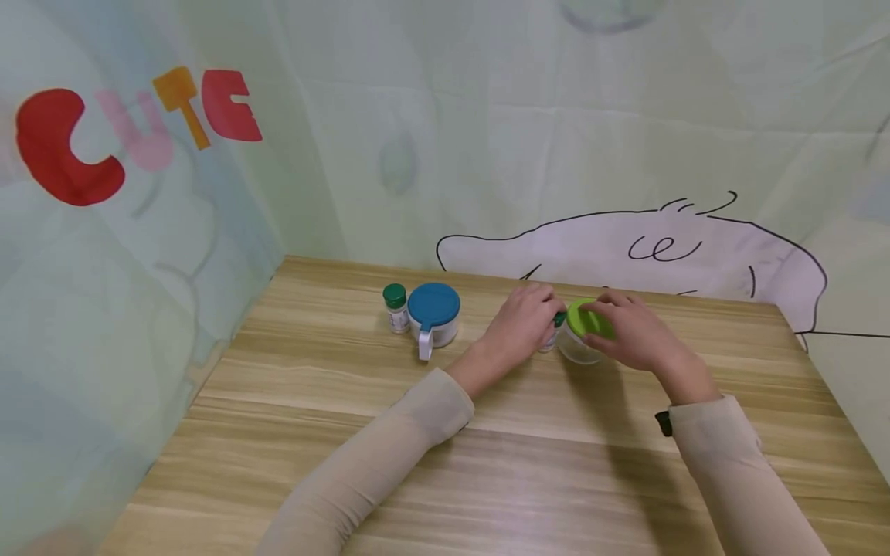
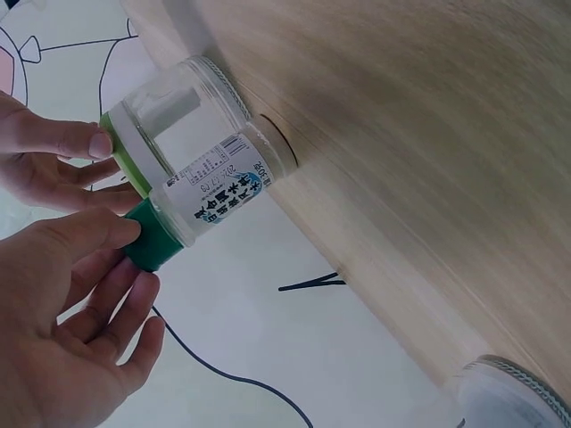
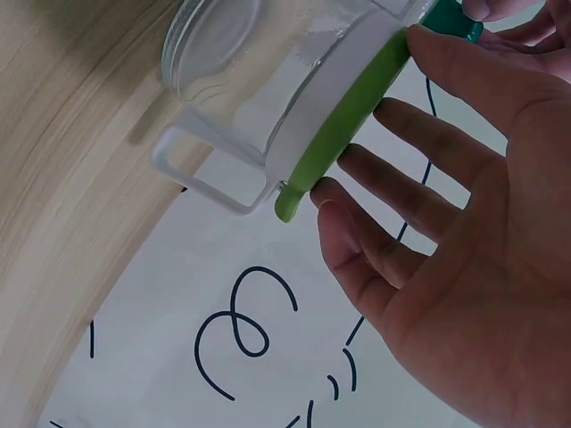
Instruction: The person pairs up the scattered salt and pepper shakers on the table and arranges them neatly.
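Observation:
My left hand (image 1: 520, 318) pinches the green cap of a small spice bottle (image 2: 223, 178), thumb on one side and fingers on the other. The bottle is clear with a white printed label and stands upright on the table. Close beside it is a clear glass jar (image 3: 268, 71) with a white collar, a white handle and a light green lid (image 1: 589, 318). Along that lid lie the thumb and fingertips of my right hand (image 1: 636, 333), holding it from above. In the head view my left hand hides most of the bottle.
To the left on the wooden table (image 1: 334, 386) stand a blue-lidded jar (image 1: 434, 305) with a white handle and another green-capped spice bottle (image 1: 396, 309). A printed cloth backdrop (image 1: 361, 193) rises along the table's back and left edges.

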Tool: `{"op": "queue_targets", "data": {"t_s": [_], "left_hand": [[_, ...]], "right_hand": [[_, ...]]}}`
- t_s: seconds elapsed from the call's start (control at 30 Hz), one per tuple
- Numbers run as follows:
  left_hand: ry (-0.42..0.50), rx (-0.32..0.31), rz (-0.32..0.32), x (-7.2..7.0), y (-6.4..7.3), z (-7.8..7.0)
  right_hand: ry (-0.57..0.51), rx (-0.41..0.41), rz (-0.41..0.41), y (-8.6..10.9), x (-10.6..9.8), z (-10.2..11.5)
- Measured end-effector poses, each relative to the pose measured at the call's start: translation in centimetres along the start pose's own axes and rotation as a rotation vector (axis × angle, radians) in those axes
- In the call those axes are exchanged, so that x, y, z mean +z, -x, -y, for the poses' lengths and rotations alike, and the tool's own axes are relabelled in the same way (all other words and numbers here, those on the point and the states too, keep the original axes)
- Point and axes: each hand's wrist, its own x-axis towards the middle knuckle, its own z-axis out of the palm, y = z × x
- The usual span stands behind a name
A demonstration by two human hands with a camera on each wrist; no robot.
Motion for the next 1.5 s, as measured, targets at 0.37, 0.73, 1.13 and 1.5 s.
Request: {"op": "queue_targets", "data": {"t_s": [0.37,0.73,1.13,1.5], "left_hand": [[0.0,-0.006,0.007,0.1,-0.2,0.1],[0.012,-0.013,0.001,0.1,-0.3,0.0],[0.035,0.001,-0.035,0.3,-0.1,0.2],[0.054,0.009,-0.049,0.4,0.0,0.2]], "right_hand": [[-0.003,-0.039,0.0,0.5,0.0,-0.5],[0.004,0.009,0.009,0.1,0.0,0.0],[0.059,0.01,0.024,-0.2,-0.3,0.6],[0.02,-0.098,-0.007,1.0,0.4,-0.1]]}}
